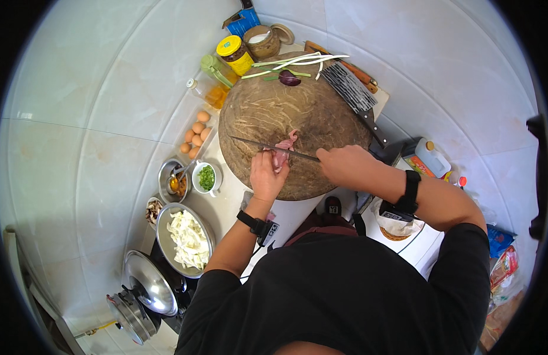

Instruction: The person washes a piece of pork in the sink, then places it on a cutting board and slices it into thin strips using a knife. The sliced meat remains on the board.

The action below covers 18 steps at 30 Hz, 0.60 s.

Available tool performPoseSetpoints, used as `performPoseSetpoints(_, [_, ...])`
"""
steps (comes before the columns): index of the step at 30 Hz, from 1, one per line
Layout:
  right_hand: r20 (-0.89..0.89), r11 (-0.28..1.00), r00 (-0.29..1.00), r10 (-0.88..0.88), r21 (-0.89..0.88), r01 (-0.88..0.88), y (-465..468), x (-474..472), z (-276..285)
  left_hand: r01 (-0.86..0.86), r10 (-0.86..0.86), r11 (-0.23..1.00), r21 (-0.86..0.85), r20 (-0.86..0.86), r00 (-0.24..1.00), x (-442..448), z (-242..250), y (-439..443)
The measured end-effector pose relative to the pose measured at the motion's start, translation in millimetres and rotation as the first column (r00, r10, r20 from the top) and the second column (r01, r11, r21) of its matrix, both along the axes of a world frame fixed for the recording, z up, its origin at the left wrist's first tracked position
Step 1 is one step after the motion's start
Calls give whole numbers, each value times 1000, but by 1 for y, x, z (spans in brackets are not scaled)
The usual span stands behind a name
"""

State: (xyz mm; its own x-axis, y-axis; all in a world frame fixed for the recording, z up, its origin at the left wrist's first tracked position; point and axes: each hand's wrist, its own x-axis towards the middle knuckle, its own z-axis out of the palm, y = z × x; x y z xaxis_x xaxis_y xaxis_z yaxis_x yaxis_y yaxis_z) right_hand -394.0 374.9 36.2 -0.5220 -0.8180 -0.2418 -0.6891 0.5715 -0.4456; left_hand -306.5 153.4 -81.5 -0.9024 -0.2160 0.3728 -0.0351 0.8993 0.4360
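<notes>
A piece of raw pink meat (280,156) lies near the front of a round wooden chopping block (274,104). My left hand (267,175) presses on the meat, fingertips at its left side. Gripped in my right hand (345,164) is a kitchen knife (296,154), seen nearly edge-on. Its blade crosses over the meat and points left; whether it has cut in is hard to tell. At the block's far edge are peeled scallions (291,64) and a purple onion piece (289,78). A cleaver (351,88) with a black handle rests along the right edge.
Left of the block stand an oil bottle (212,94), a tray of brown eggs (197,133), a cup of chopped scallion (206,178), a sauce bowl (170,177) and a steel bowl of cut cabbage (161,230). A yellow-lidded jar (235,53) and salt pot (263,44) stand behind.
</notes>
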Motion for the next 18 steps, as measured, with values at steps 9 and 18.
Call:
performPoseSetpoints(9, [144, 990, 989, -35, 140, 15, -4, -11, 9, 25, -25, 1000, 8, -2, 1000, -1, 0, -3])
performPoseSetpoints(18, [70, 994, 997, -10, -105, 18, -83, -21, -55, 9, -9, 1000, 29, 0, 1000, -3, -2, -4])
